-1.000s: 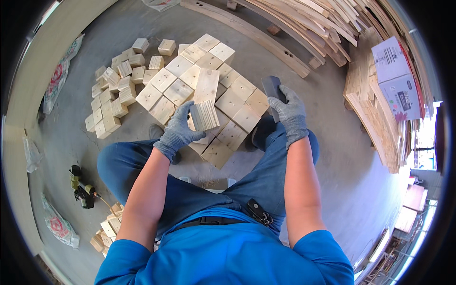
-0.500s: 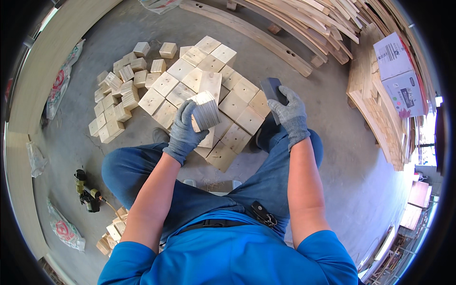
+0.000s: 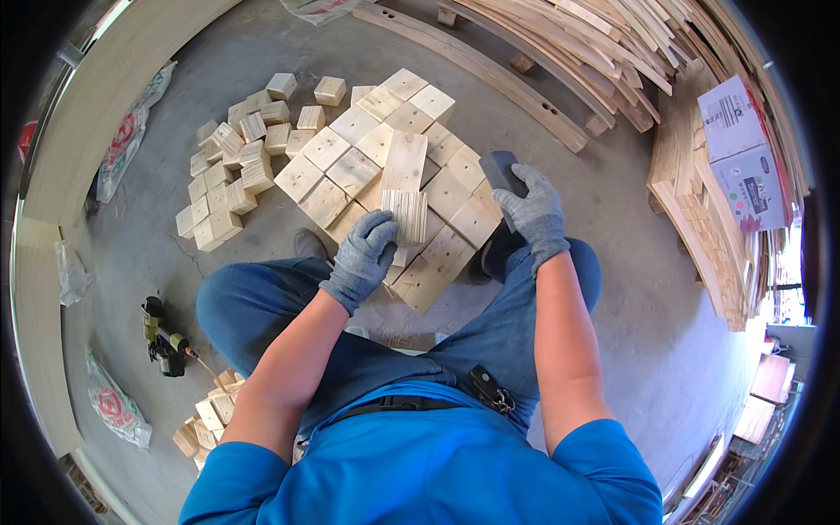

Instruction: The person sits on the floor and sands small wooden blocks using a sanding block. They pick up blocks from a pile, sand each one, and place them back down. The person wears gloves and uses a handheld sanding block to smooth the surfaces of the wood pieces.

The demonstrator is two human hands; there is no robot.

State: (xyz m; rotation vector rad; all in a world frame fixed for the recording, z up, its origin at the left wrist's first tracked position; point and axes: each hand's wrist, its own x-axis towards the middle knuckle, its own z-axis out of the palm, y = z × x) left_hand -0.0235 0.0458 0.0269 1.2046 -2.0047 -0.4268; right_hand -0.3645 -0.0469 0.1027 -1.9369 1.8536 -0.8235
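Note:
My left hand (image 3: 359,261), in a grey knit glove, has its fingers curled against the left edge of a small plywood block (image 3: 406,216) with a striped, layered face. Beneath and behind that block lies a flat wooden board (image 3: 405,157), resting on wide rows of square wooden blocks (image 3: 353,171), several with a small hole on top. My right hand (image 3: 538,213), gloved too, grips a dark grey rectangular block (image 3: 502,173) that looks like a sanding block. It is held apart from the wood, above the right side of the rows.
Loose wooden cubes (image 3: 254,166) lie in a heap to the left. A nail gun (image 3: 163,339) with a hose rests on the floor near another wood pile (image 3: 210,411). Long timber strips (image 3: 604,52) and a white carton (image 3: 744,157) stand at the right. Plastic bags (image 3: 118,402) lie leftward.
The plywood block has moved right and a little lower, turning so its striped face shows straight up. My left hand moved with it. My right hand keeps hold of the grey block, nearly unmoved.

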